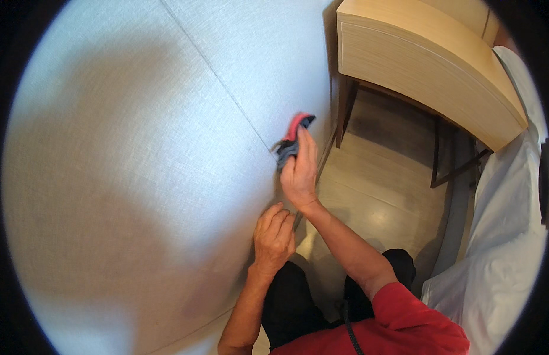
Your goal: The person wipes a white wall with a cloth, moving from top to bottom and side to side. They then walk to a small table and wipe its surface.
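My right hand (300, 175) is closed on a crumpled dark grey and red cloth (288, 148), which lies against the textured wall panel (177, 155) beside a thin seam that runs diagonally. Below and to the left of it, my left hand (274, 235) rests near or on the lower part of the same wall, its fingers loosely bent and no object visible in it. Some of the cloth is hidden behind my right fingers.
A light wood desk (416, 71) with dark metal legs stands at the upper right, against the wall. White fabric (496, 248) hangs along the right side. Between them and the wall is the floor (367, 195), with my knees in dark trousers low in view.
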A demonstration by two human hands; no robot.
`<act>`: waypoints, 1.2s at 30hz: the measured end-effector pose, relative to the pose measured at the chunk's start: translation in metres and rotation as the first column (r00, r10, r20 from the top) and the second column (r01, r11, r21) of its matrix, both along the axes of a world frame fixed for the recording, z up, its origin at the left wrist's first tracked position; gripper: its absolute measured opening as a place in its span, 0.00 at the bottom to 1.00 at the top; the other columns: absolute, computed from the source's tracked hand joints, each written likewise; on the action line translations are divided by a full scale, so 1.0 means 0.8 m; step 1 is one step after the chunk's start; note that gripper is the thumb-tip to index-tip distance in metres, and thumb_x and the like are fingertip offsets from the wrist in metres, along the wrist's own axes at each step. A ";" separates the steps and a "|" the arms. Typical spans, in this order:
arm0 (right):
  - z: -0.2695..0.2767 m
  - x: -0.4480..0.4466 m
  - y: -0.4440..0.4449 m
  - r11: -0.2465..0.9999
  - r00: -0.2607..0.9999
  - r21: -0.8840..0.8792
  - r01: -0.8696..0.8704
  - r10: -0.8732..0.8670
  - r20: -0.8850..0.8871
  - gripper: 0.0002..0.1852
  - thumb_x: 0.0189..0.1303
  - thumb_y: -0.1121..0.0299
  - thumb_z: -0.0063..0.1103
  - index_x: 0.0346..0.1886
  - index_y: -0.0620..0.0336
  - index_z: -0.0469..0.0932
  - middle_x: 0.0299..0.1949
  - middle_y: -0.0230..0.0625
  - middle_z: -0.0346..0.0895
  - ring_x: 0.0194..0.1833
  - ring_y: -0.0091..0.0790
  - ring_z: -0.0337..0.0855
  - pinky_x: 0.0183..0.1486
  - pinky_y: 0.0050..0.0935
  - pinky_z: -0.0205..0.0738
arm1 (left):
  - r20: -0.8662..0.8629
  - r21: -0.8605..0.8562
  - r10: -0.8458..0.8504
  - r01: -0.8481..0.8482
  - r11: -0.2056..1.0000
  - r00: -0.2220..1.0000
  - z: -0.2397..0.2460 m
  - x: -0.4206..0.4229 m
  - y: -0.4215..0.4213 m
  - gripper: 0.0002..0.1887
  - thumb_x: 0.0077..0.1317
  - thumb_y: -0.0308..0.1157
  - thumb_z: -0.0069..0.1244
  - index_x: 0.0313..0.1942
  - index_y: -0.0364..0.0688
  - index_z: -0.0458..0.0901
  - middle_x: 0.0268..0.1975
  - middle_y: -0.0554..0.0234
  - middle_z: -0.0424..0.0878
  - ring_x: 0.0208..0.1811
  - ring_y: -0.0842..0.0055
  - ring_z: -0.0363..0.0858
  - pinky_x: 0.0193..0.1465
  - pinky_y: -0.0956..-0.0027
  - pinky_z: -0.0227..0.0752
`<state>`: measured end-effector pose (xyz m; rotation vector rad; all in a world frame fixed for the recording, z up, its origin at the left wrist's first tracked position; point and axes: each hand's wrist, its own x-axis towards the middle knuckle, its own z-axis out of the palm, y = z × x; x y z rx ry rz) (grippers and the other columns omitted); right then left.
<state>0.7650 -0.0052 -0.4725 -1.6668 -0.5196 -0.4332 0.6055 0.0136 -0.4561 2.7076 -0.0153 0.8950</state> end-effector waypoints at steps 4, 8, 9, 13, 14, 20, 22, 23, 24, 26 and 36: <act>-0.065 0.018 -0.012 0.990 0.833 -0.098 -0.101 0.031 -0.553 0.31 0.63 0.76 0.43 0.72 0.70 0.61 0.64 0.65 0.65 0.65 0.64 0.67 0.69 0.48 0.61 | -0.030 0.015 -0.019 0.019 1.000 0.999 -0.001 -0.003 0.000 0.13 0.53 0.17 0.55 0.41 0.31 0.84 0.45 0.51 0.84 0.58 0.54 0.79 0.59 0.53 0.73; -0.050 0.011 -0.014 0.990 0.886 -0.096 -0.107 0.051 -0.461 0.30 0.65 0.73 0.42 0.72 0.69 0.61 0.65 0.63 0.65 0.64 0.63 0.68 0.70 0.48 0.60 | -0.045 0.030 0.009 -0.008 1.000 0.999 -0.007 -0.002 -0.002 0.13 0.52 0.18 0.55 0.40 0.31 0.84 0.45 0.51 0.84 0.58 0.54 0.79 0.60 0.53 0.73; -0.036 0.005 -0.014 0.992 0.944 -0.076 -0.101 0.071 -0.321 0.30 0.65 0.73 0.42 0.72 0.69 0.61 0.65 0.63 0.65 0.64 0.63 0.68 0.70 0.48 0.59 | -0.022 0.035 0.000 0.001 0.999 1.000 -0.009 -0.002 -0.002 0.13 0.52 0.18 0.55 0.41 0.31 0.84 0.45 0.51 0.84 0.58 0.54 0.79 0.60 0.53 0.73; 0.007 0.032 -0.005 1.000 1.000 -0.006 -0.027 0.027 -0.006 0.28 0.64 0.75 0.43 0.69 0.71 0.65 0.63 0.62 0.67 0.63 0.63 0.68 0.70 0.49 0.60 | 0.005 0.038 -0.015 0.015 0.999 1.000 -0.012 0.000 -0.001 0.14 0.52 0.18 0.55 0.41 0.31 0.84 0.44 0.52 0.84 0.57 0.55 0.79 0.60 0.52 0.73; 0.005 0.046 -0.007 0.999 0.999 0.000 -0.032 0.032 -0.016 0.28 0.65 0.75 0.43 0.69 0.71 0.65 0.64 0.61 0.67 0.63 0.62 0.68 0.69 0.49 0.60 | -0.002 0.025 0.002 -0.002 1.000 1.000 -0.011 -0.001 0.000 0.14 0.52 0.18 0.55 0.41 0.31 0.84 0.44 0.52 0.84 0.57 0.55 0.79 0.60 0.52 0.73; -0.077 0.086 -0.025 0.972 0.483 0.139 -0.189 0.215 -0.849 0.30 0.70 0.68 0.41 0.76 0.54 0.60 0.69 0.52 0.67 0.65 0.55 0.71 0.67 0.44 0.64 | -0.027 -0.029 0.013 -0.014 0.999 1.000 -0.008 -0.003 -0.001 0.14 0.52 0.18 0.56 0.41 0.32 0.84 0.44 0.52 0.84 0.58 0.55 0.80 0.60 0.53 0.73; -0.091 0.067 -0.018 0.986 0.612 0.022 -0.165 0.120 -0.782 0.30 0.69 0.69 0.42 0.76 0.53 0.60 0.66 0.54 0.70 0.64 0.56 0.72 0.67 0.44 0.65 | -0.010 -0.010 0.004 -0.004 1.000 1.000 -0.009 -0.003 0.000 0.14 0.52 0.18 0.56 0.41 0.31 0.84 0.45 0.53 0.84 0.58 0.56 0.80 0.60 0.53 0.73; -0.086 0.056 -0.015 0.989 0.639 -0.053 -0.141 0.050 -0.767 0.31 0.68 0.70 0.42 0.76 0.53 0.60 0.65 0.55 0.71 0.64 0.57 0.72 0.66 0.45 0.65 | -0.032 -0.013 0.020 -0.020 1.000 0.999 -0.008 -0.001 -0.002 0.14 0.52 0.19 0.57 0.41 0.31 0.84 0.45 0.53 0.84 0.58 0.56 0.80 0.60 0.53 0.73; -0.076 0.049 -0.016 0.987 0.702 -0.029 -0.161 0.094 -0.706 0.30 0.67 0.71 0.43 0.74 0.58 0.62 0.61 0.58 0.73 0.62 0.59 0.73 0.66 0.47 0.64 | -0.009 -0.006 0.002 -0.002 1.000 1.000 -0.010 -0.001 -0.001 0.14 0.52 0.19 0.57 0.41 0.31 0.84 0.45 0.53 0.84 0.58 0.56 0.80 0.60 0.53 0.73; -0.036 0.035 -0.009 0.994 0.892 -0.070 -0.081 0.041 -0.449 0.28 0.66 0.72 0.44 0.70 0.67 0.65 0.62 0.60 0.71 0.61 0.61 0.72 0.66 0.48 0.64 | -0.020 -0.026 0.000 -0.001 1.000 1.000 -0.011 0.001 -0.001 0.14 0.51 0.19 0.56 0.41 0.31 0.84 0.45 0.52 0.84 0.58 0.55 0.80 0.59 0.53 0.73; 0.022 -0.017 -0.010 1.000 0.999 0.000 -0.026 0.026 -0.019 0.31 0.61 0.79 0.43 0.70 0.74 0.62 0.64 0.62 0.66 0.63 0.61 0.68 0.69 0.48 0.60 | 0.026 0.031 -0.002 0.001 1.000 1.000 -0.010 0.003 -0.003 0.13 0.53 0.20 0.54 0.40 0.31 0.84 0.45 0.52 0.83 0.57 0.57 0.80 0.59 0.53 0.73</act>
